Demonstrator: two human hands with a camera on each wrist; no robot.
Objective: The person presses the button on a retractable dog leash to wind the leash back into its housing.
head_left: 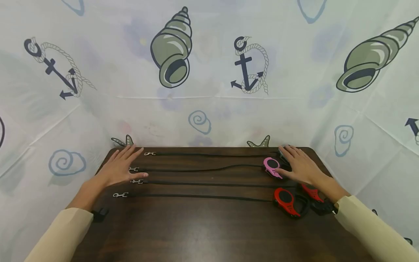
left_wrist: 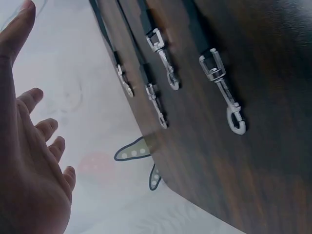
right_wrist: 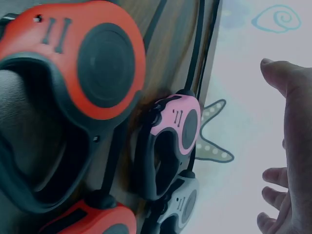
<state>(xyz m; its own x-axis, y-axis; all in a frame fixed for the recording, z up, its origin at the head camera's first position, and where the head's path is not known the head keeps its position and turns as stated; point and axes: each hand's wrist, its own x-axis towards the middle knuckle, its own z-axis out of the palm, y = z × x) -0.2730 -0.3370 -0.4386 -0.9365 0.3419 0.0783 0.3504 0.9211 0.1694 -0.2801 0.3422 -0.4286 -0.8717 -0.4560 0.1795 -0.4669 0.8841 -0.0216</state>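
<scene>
Retractable dog leashes lie side by side with black straps drawn out across the table. At the right are a red leash [head_left: 289, 210], another red leash [head_left: 312, 193], a pink leash [head_left: 267, 163] and a grey leash [right_wrist: 176, 199]. My right hand [head_left: 302, 167] is spread over these handles in the head view, hiding part of the grey one; it grips nothing. At the strap ends, metal snap hooks [head_left: 120, 195] lie in a column on the left. My left hand [head_left: 116, 167], fingers spread and holding nothing, is above the farther hooks. In the left wrist view the hooks [left_wrist: 222, 87] lie apart from the hand.
The dark wooden table [head_left: 196, 229] ends at a white sheet [head_left: 216, 120] printed with shells, anchors and starfish. This sheet rises behind the table and along both sides. Black wrist gear [head_left: 99, 214] shows under the left wrist.
</scene>
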